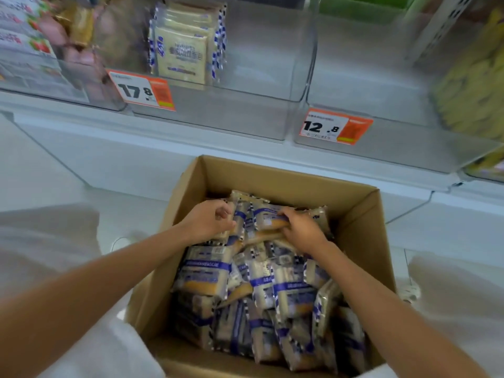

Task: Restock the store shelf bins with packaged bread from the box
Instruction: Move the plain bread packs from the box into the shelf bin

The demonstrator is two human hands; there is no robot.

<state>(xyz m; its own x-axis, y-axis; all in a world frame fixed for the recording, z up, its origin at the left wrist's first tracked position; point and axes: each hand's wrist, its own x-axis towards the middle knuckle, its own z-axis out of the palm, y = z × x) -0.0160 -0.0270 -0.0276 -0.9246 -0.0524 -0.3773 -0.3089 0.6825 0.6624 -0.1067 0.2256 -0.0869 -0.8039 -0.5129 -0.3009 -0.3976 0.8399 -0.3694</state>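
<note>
At the left of the shelf, a clear bin (245, 113) marked by the 17.8 price tag (141, 90) is seen to hold a few shelved packs (181, 57), stood on edge at its left side (the same blue-and-cream wrapper as in the box, as far as the blur allows). Below it, the left hand (208, 223) is curled round the top edge of upright packs of the packaged bread (272, 282), which lies heaped in the well-filled box (272, 173) on the floor before the shelf. The right hand (304, 230) is closed over a neighbouring pack at the same far end.

The step in hand is judged to be the gathering of a bundle. It is best done if several packs are pressed lightly between both hands, kept upright and faced one way, so that they can be set into the bin as a row. Soft bread is likely to be crushed by a hard pinch. Further right, the neighbouring bin (368, 85) above the 12.8 tag (335, 126) is best passed over unless its label is found to match.
</note>
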